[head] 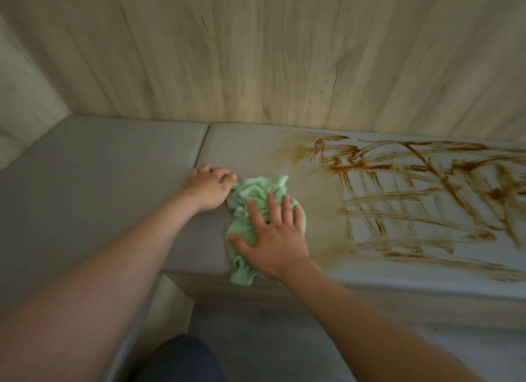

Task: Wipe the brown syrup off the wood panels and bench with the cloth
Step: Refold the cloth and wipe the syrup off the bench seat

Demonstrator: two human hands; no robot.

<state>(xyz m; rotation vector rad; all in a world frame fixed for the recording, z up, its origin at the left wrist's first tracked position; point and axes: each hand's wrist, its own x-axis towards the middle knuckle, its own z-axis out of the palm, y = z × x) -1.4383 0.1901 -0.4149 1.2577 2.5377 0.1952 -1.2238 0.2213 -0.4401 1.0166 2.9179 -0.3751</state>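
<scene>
The right hand (273,242) lay flat on the crumpled pale green cloth (256,191), palm down, its fingers (273,208) straight and spread apart and the thumb stretched out to the side, pressing the cloth onto the grey bench (99,188). The cloth bunched up beyond those fingertips and trailed back under the palm, and its near end hung over the bench's front edge just beside the wrist. The left hand (209,189) rested on the bench right against the cloth's far-left corner, its fingers (225,175) curled in and close together. Their tips met the cloth's edge, though whether they pinched it could not be told through the blur. Just past the left knuckles ran the seam (202,149) between two bench cushions. The brown syrup (412,196) covered the bench to the little-finger side of the right hand, apart from the fingers, in dark crossing streaks and loops. A paler brown haze lay between those streaks and the cloth, reaching toward the back of the seat. Beyond all the fingertips the light wood panel (256,54) rose from the back of the bench. Below the forearms lay the grey floor (284,339), with a patch of dark blue fabric (179,359) at the bottom edge of the view.
</scene>
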